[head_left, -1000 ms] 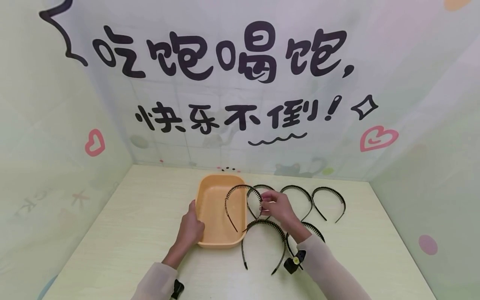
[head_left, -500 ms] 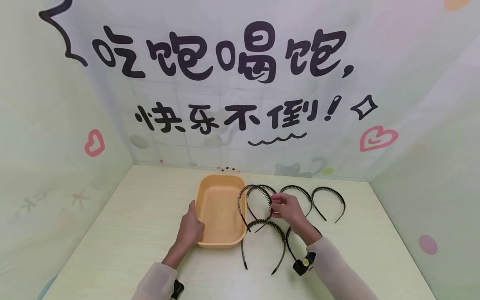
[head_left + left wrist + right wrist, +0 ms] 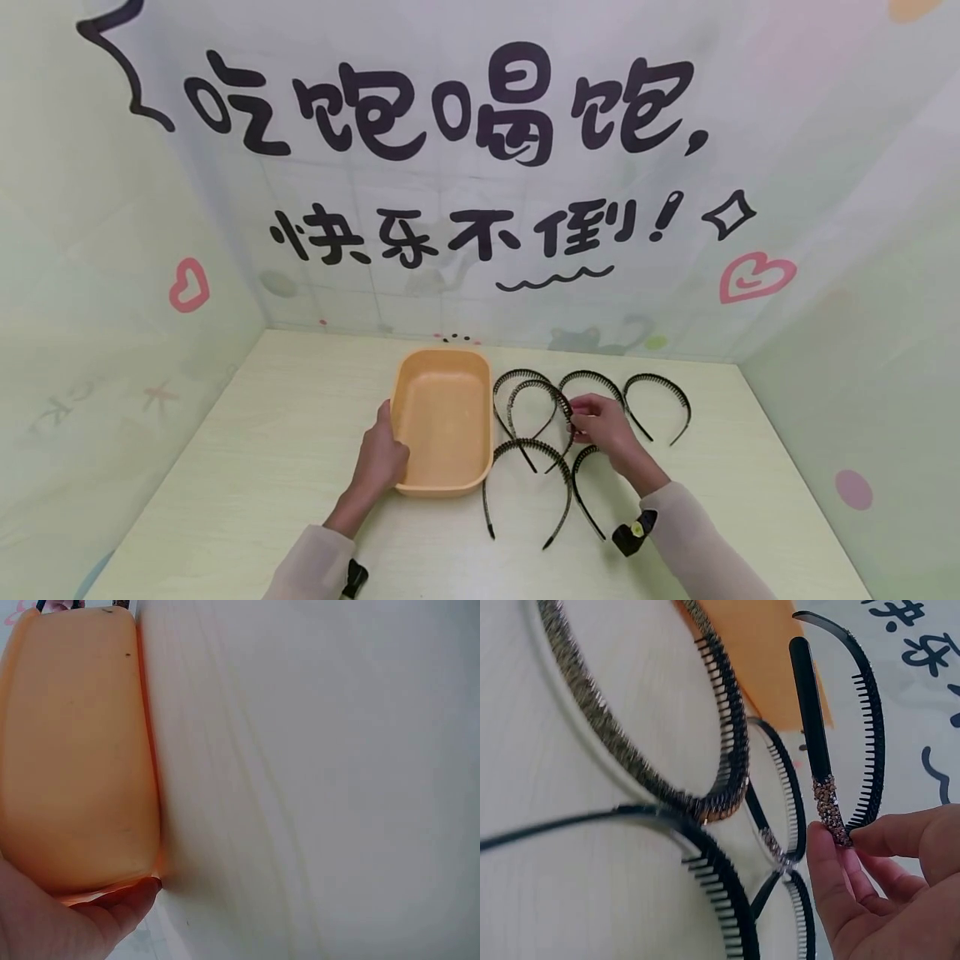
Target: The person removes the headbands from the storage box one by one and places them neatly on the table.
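My right hand [image 3: 606,432] pinches a black toothed headband [image 3: 827,801] by its glittery side, between thumb and fingertips. This headband is held up over the others, its open ends hanging downward in the head view. My left hand [image 3: 382,454] grips the left side of an orange plastic tray [image 3: 442,425], its thumb near the rim. Nothing lies in the tray. Several similar headbands lie to its right: one [image 3: 532,443] in front, one [image 3: 581,487] partly behind my right hand, and others [image 3: 657,378] in a back row.
The pale wooden table [image 3: 300,417] is enclosed by printed cloth walls [image 3: 480,183] at the back and both sides. Some headbands lie touching or overlapping each other. The front headband's arch meets the tray's right edge.
My right hand has moved right and slightly nearer, carrying the headband from over the tray to above the other headbands. The left hand and tray have stayed put.
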The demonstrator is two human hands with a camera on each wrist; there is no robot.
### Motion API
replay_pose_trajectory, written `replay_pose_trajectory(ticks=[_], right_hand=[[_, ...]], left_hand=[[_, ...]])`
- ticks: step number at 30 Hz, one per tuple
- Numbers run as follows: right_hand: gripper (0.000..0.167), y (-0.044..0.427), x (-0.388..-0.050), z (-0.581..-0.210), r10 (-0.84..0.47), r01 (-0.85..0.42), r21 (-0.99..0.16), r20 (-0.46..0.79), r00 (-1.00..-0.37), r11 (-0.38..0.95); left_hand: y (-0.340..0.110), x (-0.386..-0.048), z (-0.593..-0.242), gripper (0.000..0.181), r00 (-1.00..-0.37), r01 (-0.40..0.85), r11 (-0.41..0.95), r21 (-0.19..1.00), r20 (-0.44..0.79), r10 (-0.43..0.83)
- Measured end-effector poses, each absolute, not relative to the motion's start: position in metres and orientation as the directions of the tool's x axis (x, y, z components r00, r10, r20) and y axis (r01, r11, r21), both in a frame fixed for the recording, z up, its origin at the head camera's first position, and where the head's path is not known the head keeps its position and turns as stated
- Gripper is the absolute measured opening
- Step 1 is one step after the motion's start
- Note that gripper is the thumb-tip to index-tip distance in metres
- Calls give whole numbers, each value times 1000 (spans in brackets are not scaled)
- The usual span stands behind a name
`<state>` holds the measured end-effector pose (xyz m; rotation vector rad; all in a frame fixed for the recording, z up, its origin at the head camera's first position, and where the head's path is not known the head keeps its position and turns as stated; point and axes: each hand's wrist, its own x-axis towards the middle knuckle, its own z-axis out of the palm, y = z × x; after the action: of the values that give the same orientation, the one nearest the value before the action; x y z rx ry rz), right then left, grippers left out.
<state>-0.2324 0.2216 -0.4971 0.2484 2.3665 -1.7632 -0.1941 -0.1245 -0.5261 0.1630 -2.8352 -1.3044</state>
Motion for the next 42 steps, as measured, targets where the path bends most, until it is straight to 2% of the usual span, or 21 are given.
replay_pose_trajectory(ticks=[42], right_hand=[[34,316,-217,-509,126,264,-873,-233,-964,410]], left_hand=[[-124,-193,-524,79,-995,-83,635,768,-28,-97]])
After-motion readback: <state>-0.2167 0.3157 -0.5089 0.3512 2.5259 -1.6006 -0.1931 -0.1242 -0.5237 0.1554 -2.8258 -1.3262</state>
